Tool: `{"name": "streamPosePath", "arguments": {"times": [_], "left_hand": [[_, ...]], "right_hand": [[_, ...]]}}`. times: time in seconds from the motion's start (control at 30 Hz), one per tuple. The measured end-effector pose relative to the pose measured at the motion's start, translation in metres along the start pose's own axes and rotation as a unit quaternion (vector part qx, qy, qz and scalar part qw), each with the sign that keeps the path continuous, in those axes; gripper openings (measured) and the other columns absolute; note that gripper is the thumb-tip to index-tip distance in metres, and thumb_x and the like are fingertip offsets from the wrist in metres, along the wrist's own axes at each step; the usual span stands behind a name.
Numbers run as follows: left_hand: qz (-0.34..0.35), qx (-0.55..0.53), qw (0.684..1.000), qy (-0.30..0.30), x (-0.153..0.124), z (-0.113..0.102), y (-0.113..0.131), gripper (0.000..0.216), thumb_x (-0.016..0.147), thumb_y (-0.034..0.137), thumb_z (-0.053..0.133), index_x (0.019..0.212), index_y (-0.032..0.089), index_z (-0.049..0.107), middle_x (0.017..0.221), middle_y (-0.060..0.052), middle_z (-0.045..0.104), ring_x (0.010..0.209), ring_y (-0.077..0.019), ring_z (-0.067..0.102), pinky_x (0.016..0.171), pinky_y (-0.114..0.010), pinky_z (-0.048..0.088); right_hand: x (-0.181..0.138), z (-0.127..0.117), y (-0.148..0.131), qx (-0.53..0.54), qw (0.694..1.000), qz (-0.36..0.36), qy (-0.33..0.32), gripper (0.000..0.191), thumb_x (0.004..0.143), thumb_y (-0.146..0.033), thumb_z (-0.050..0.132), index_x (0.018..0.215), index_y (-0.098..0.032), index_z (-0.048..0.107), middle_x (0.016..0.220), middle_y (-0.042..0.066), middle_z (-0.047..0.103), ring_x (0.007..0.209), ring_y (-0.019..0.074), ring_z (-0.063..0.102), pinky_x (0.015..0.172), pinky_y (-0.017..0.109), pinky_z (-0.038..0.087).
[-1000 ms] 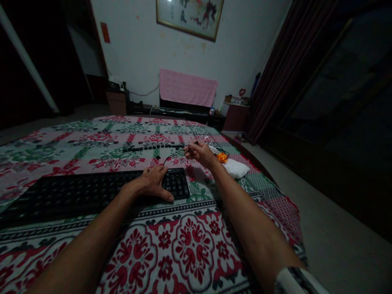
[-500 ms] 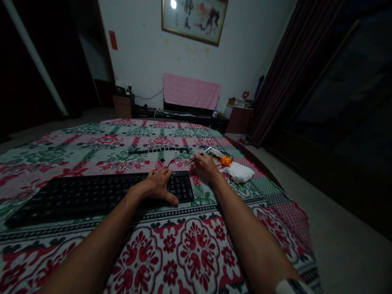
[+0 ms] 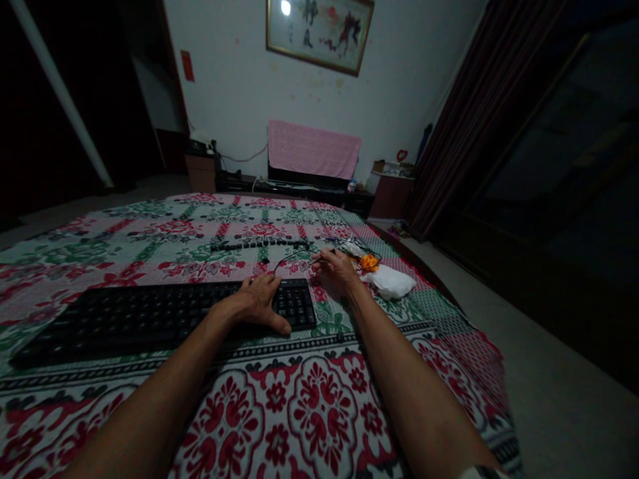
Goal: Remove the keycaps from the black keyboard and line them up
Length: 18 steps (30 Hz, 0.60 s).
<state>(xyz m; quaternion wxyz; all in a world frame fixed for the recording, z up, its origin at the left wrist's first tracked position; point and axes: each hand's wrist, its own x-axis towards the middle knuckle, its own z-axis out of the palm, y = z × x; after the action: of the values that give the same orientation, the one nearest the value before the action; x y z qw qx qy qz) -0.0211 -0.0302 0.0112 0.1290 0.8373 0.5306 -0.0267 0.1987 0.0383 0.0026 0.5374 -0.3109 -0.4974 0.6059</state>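
Note:
A black keyboard (image 3: 164, 316) lies on the patterned cloth in front of me. My left hand (image 3: 259, 299) rests over its right part, thumb and fingers apart, the thumb on the number keys. Just beyond the keyboard's right end, my right hand (image 3: 334, 269) is closed in a pinch. What it holds looks thin and is mostly hidden by the fingers. A thin black cable (image 3: 289, 256) runs from the keyboard's back edge toward the right hand. Farther back, several small black keycaps (image 3: 249, 245) lie in a row, with one loose keycap (image 3: 265, 261) nearer the keyboard.
Right of my right hand lie a crumpled white tissue or bag (image 3: 393, 282), an orange bundle (image 3: 369, 262) and dark cables. The cloth (image 3: 279, 399) covers a large table with a rounded right edge. Beyond stand a low cabinet and a screen under a pink towel (image 3: 314, 148).
My right hand has turned slightly; the light, thin shaft that stuck out beyond its fingers no longer shows. A small dark spot now appears on the cloth border near the right forearm. The left hand stays put.

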Motion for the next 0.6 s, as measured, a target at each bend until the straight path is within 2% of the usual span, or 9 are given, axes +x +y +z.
{"name": "streamPosePath", "arguments": {"times": [0.2, 0.33, 0.43, 0.53, 0.6], "left_hand": [[-0.018, -0.002, 1.000, -0.011, -0.003, -0.003, 0.004, 0.125, 0.043, 0.076, 0.055, 0.140, 0.008, 0.015, 0.146, -0.021, 0.014, 0.134, -0.0346, 0.010, 0.107, -0.050, 0.008], [0.003, -0.007, 1.000, 0.013, -0.008, -0.008, 0.009, 0.119, 0.045, 0.074, 0.057, 0.140, 0.015, 0.018, 0.146, -0.019, 0.015, 0.133, -0.0361, 0.012, 0.104, -0.054, 0.010], [0.084, -0.005, 0.993, 0.079, -0.010, -0.010, 0.026, 0.100, 0.051, 0.069, 0.060, 0.134, 0.019, 0.034, 0.143, -0.017, 0.024, 0.130, -0.0363, 0.021, 0.102, -0.054, 0.017], [0.220, -0.030, 0.965, 0.137, -0.007, -0.006, 0.053, 0.063, 0.066, 0.051, 0.062, 0.121, 0.023, 0.050, 0.133, -0.009, 0.041, 0.121, -0.0264, 0.038, 0.099, -0.040, 0.029], [0.271, -0.044, 0.948, 0.159, -0.005, 0.000, 0.072, 0.046, 0.070, 0.042, 0.062, 0.111, 0.021, 0.057, 0.119, -0.007, 0.052, 0.113, -0.0228, 0.044, 0.095, -0.034, 0.033]], "right_hand": [[-0.011, -0.011, 0.021, -0.006, 1.000, 0.025, 0.012, 0.026, 0.067, -0.036, 0.068, 0.073, -0.016, 0.053, 0.075, 0.002, 0.065, 0.054, 0.0096, 0.059, 0.050, 0.023, 0.049], [-0.014, -0.009, 0.025, -0.030, 0.999, 0.022, 0.029, 0.027, 0.066, -0.038, 0.068, 0.073, -0.016, 0.053, 0.077, 0.003, 0.065, 0.054, 0.0096, 0.060, 0.051, 0.023, 0.050], [-0.016, -0.006, 0.022, -0.032, 0.999, 0.018, 0.024, 0.027, 0.066, -0.038, 0.067, 0.073, -0.016, 0.054, 0.075, 0.002, 0.065, 0.053, 0.0088, 0.059, 0.051, 0.022, 0.050], [-0.019, -0.003, 0.019, -0.031, 0.999, 0.025, 0.025, 0.027, 0.065, -0.038, 0.068, 0.072, -0.016, 0.054, 0.073, 0.001, 0.065, 0.052, 0.0079, 0.058, 0.049, 0.020, 0.048], [-0.020, -0.003, 0.018, -0.038, 0.999, 0.024, 0.030, 0.027, 0.065, -0.038, 0.067, 0.071, -0.016, 0.054, 0.073, 0.001, 0.064, 0.052, 0.0077, 0.058, 0.048, 0.019, 0.047]]}}
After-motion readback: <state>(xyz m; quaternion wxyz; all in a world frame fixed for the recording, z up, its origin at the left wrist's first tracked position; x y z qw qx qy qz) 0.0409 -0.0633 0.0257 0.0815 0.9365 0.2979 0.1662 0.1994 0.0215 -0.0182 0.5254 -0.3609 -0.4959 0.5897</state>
